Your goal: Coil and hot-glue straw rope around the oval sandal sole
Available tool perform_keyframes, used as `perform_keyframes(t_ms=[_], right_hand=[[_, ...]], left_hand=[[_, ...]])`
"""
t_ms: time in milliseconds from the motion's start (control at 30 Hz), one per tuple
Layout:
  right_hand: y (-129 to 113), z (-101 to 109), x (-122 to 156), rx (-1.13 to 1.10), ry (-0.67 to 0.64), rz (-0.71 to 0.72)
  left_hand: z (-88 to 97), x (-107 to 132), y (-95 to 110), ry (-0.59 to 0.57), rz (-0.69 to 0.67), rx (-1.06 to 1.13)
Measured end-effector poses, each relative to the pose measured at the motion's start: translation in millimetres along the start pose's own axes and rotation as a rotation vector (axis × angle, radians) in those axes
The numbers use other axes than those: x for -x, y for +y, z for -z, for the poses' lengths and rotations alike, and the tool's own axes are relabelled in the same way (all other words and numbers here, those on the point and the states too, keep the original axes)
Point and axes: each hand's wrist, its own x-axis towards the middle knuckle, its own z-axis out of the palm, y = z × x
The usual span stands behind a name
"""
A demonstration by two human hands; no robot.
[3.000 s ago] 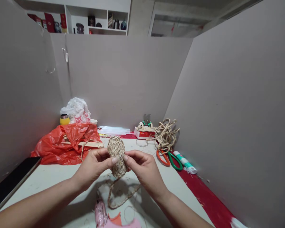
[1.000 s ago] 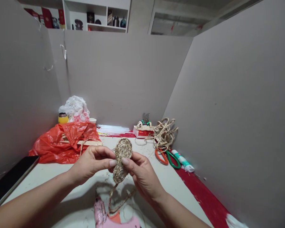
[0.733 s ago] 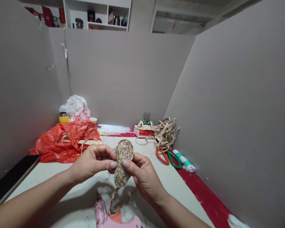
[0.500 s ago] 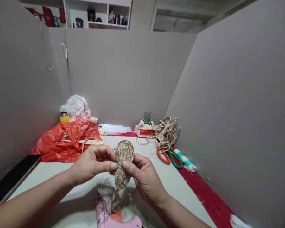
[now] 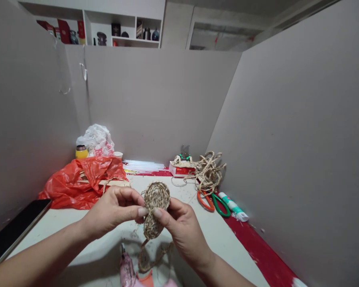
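Observation:
A figure-eight piece of coiled straw rope point(image 5: 157, 195) is held upright above the table, its larger round end on top. My left hand point(image 5: 119, 207) pinches its left edge at the narrow waist between thumb and fingers. From the other side my right hand point(image 5: 182, 223) grips it, thumb pressed on the waist and fingers behind. A loose tail of rope point(image 5: 146, 266) hangs from the lower end and curls over the table. Just below lies a pink glue gun point(image 5: 127, 267), nozzle pointing away from me, partly cut off by the frame's bottom edge.
A red plastic bag point(image 5: 74, 183) with wooden sticks and a black phone point(image 5: 16, 229) lie left. Glue sticks point(image 5: 143, 166) and a red-white box point(image 5: 181, 169) stand at the back. Tangled rope point(image 5: 211, 171), scissors point(image 5: 217, 203) and a wrapped roll point(image 5: 233, 207) lie right. Grey panels enclose the table.
The view has tipped slightly upward, so the surroundings sit lower in the frame. Both hands keep their hold on the coiled rope piece, which has turned slightly.

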Motion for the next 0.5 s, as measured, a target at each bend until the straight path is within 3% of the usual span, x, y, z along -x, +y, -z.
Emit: perform_keyframes(t_ms=[500], right_hand=[[1.4,0.4,1.3,0.083,0.079,0.032]], left_hand=[[-4.6,4.3,0.4,0.056,-0.006,0.019]])
